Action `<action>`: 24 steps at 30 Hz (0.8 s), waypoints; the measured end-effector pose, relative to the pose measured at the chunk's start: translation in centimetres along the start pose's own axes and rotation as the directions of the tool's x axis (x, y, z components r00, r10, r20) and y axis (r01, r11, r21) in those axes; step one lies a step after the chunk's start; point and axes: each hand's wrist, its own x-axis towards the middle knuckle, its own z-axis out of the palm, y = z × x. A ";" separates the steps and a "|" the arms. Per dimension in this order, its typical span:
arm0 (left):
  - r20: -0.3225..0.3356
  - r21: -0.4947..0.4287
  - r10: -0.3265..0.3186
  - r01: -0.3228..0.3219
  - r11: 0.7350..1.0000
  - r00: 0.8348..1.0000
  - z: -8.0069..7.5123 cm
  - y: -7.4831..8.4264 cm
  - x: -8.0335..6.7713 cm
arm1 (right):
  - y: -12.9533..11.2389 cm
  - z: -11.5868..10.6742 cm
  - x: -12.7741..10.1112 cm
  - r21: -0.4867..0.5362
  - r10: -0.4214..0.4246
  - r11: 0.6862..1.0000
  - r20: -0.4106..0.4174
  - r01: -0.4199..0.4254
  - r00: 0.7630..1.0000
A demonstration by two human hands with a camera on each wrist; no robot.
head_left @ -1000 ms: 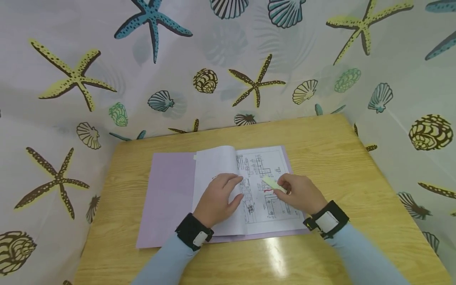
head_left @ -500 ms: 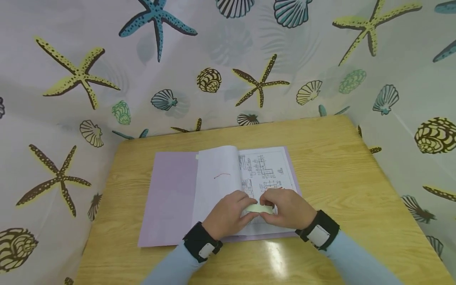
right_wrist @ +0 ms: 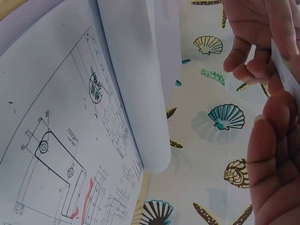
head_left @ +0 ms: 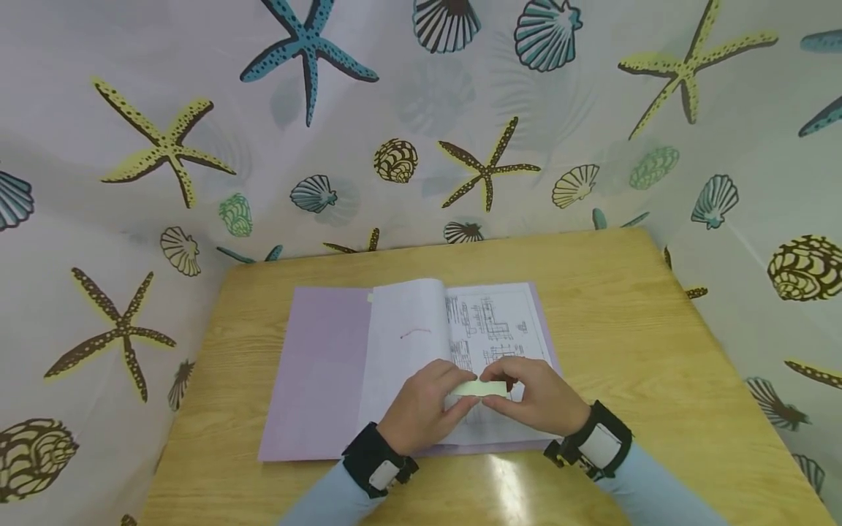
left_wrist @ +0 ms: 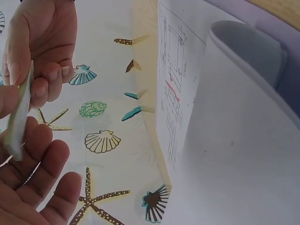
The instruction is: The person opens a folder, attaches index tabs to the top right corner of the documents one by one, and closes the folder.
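We judge the folder [head_left: 322,372] open at a drawing page [head_left: 490,314] on the bench [head_left: 625,307], but the pale strip [head_left: 483,388], pinched in the fingers of left hand [head_left: 424,410] and right hand [head_left: 542,399], apparently above the page's near part, isn't yet set down.

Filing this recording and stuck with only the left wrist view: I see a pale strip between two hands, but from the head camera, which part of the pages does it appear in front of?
Observer: In the head view, the pale green strip, held between the left hand and right hand, appears in front of the drawing page's lower half.
Operator: The white left page looks nearly blank to me. Any coloured mark on it?
Observer: Yes, the head view shows a thin red line on it.
Operator: Anything on the drawing page that I miss?
Observer: The right wrist view shows a round black mark with characters inside.
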 end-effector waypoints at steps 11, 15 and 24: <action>-0.060 -0.009 0.009 -0.010 1.000 0.998 0.2 0.3 0.0 | -0.4 0.3 0.1 0.011 0.027 1.000 -0.069 -0.026 0.997; -0.097 0.004 0.031 -0.031 1.000 0.995 0.3 0.2 0.0 | -0.6 0.3 0.1 0.061 0.081 0.995 -0.079 -0.076 0.994; -0.146 0.052 0.072 -0.065 0.997 0.987 0.3 0.2 0.1 | -2.9 -0.2 0.9 0.206 0.138 0.971 -0.078 -0.119 0.987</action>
